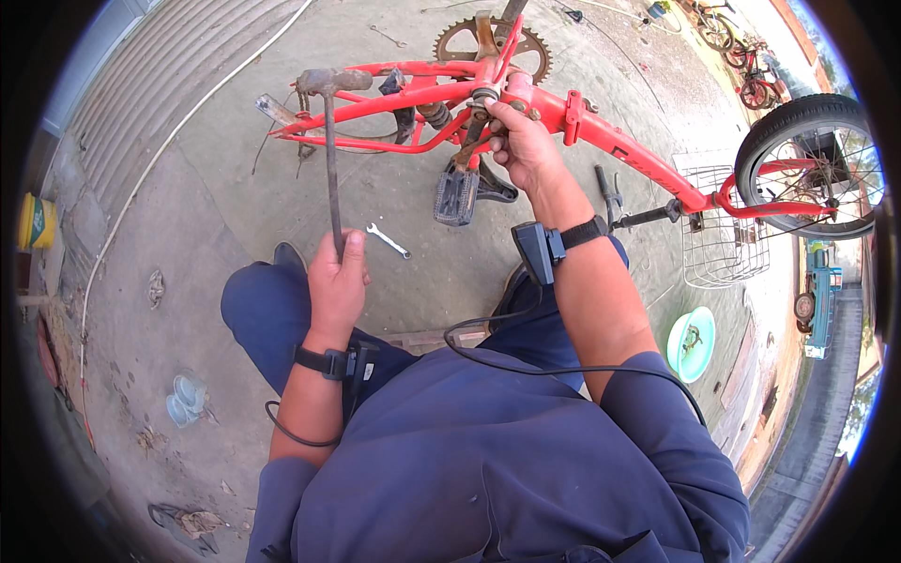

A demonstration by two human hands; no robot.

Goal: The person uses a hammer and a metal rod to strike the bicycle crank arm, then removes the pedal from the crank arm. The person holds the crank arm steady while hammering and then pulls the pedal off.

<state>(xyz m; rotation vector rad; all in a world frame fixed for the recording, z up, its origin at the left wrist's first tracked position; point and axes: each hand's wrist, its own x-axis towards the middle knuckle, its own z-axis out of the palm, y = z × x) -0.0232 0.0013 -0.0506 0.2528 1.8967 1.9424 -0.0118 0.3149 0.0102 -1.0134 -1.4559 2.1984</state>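
Observation:
A red bicycle frame (638, 161) lies across the ground in front of me. My left hand (338, 286) is closed round the lower handle of a metal hammer (330, 159). The hammer stands upright in view, its head over the frame's left part. My right hand (527, 150) is at the bottom bracket, fingers closed on the crank arm (473, 131). What lies under those fingers is partly hidden. A black pedal (454, 197) hangs on that crank, and a rusty chainring (539, 52) shows on the frame's far side.
An open-end wrench (389, 241) lies between my feet and the frame; another wrench (388, 37) lies farther off. At right are a wheel (786, 131), a wire basket (723, 267) and a light green basin (690, 344) holding small parts. A yellow bucket (38, 221) stands far left.

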